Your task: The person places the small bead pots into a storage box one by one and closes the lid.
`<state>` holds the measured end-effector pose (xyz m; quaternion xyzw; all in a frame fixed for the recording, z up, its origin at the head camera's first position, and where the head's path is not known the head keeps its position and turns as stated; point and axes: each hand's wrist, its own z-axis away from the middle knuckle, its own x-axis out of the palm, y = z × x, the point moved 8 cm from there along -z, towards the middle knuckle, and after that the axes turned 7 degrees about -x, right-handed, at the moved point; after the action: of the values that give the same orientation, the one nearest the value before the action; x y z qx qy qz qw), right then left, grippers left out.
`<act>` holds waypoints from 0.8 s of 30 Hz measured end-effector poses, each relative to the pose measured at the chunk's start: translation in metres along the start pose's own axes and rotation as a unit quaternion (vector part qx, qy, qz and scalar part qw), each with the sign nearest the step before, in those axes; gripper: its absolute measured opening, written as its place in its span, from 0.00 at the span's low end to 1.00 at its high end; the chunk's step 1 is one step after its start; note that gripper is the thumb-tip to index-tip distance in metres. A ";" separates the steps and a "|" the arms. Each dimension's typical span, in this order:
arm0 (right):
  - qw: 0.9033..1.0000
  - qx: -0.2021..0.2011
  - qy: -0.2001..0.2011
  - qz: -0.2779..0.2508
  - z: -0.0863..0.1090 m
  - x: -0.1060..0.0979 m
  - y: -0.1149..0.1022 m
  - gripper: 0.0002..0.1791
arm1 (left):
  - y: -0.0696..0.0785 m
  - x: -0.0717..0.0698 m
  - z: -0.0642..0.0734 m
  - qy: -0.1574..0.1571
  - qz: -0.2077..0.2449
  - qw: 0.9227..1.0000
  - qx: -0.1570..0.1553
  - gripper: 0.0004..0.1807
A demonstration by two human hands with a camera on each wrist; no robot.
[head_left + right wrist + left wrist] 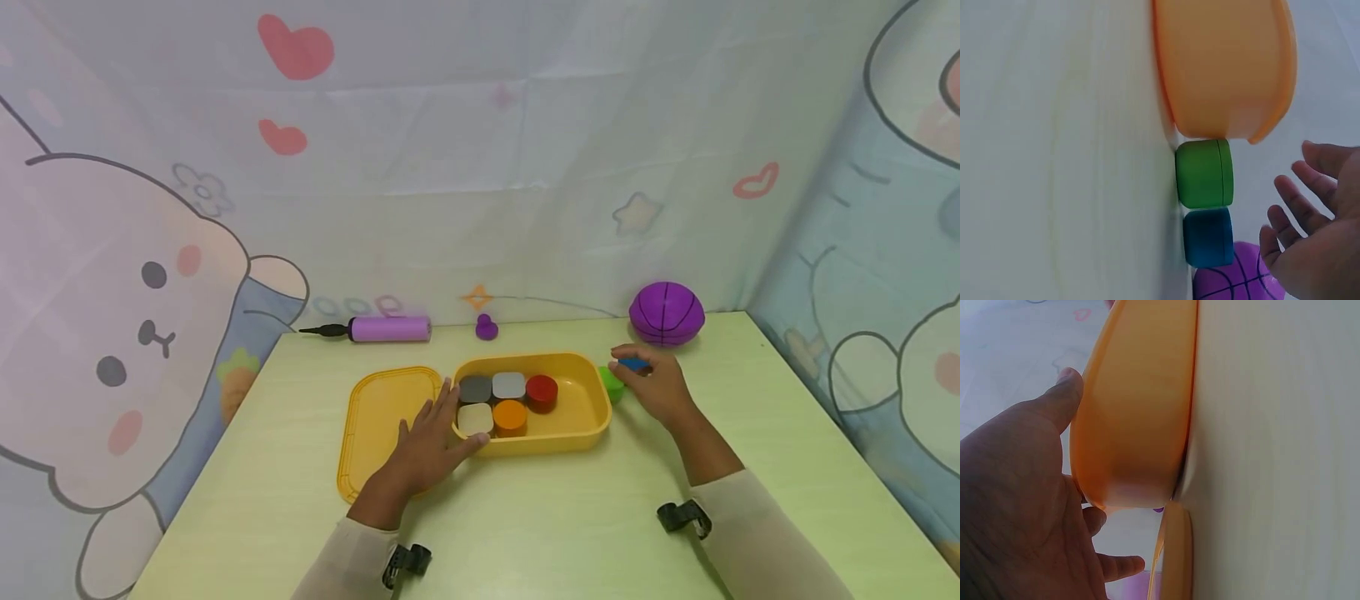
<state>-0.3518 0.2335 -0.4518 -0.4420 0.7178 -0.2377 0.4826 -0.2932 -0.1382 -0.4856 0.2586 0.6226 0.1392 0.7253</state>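
Observation:
A yellow rectangular bin [558,447] holds several small rounded tubs: grey [475,388], white [508,385], cream [476,420], orange [510,417] and red [541,392]. My left hand [427,446] rests against the bin's left end, fingers spread and thumb along the front rim. Just outside the bin's right end stand a green tub [1204,174] and a blue tub [1208,237], side by side on the table. Over them hovers my right hand [656,387], its fingers slightly bent around nothing. In the right wrist view, it is apart from both tubs.
The yellow lid [375,425] lies on the table [555,525] left of the bin. Along the back edge are a purple hand pump [390,329], a small purple knobbed object [486,327] and a purple ball [667,313]. A printed cloth [465,167] hangs behind.

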 end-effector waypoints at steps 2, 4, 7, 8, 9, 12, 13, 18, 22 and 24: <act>1.000 -0.018 -0.012 0.016 0.001 -0.001 0.003 0.16 | -0.001 0.000 0.000 -0.001 0.002 1.000 -0.001 0.57; 0.999 -0.032 -0.029 0.028 0.002 0.000 0.006 0.17 | -0.001 0.001 0.000 -0.002 0.003 1.000 -0.001 0.57; 0.998 -0.035 -0.048 0.035 0.004 0.001 0.013 0.21 | -0.002 0.001 -0.001 -0.004 0.000 1.000 -0.002 0.57; 0.998 -0.033 -0.053 0.033 0.005 0.001 0.015 0.22 | -0.002 0.001 0.000 -0.003 -0.002 1.000 -0.001 0.58; 0.998 -0.030 -0.055 0.030 0.005 0.001 0.017 0.23 | -0.002 0.001 -0.001 -0.002 -0.004 1.000 -0.001 0.58; 0.997 -0.021 -0.061 0.031 0.007 0.001 0.027 0.25 | -0.002 0.001 0.000 -0.001 -0.005 1.000 0.000 0.58; 0.997 -0.017 -0.064 0.031 0.008 0.002 0.030 0.26 | -0.001 0.001 0.000 -0.001 -0.005 1.000 0.000 0.58; 0.997 -0.006 -0.080 0.017 0.009 0.008 0.041 0.31 | -0.001 0.000 0.000 0.000 -0.003 1.000 0.000 0.57; 0.996 -0.009 -0.086 0.024 0.010 0.010 0.042 0.31 | -0.001 0.000 0.000 -0.003 -0.005 1.000 -0.002 0.58; 0.995 -0.014 -0.089 0.031 0.011 0.011 0.041 0.30 | 0.000 -0.001 0.000 -0.005 -0.006 1.000 -0.003 0.58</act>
<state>-0.3599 0.2453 -0.4933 -0.4462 0.6883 -0.1723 0.5454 -0.2934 -0.1387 -0.4851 0.2528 0.6204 0.1354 0.7299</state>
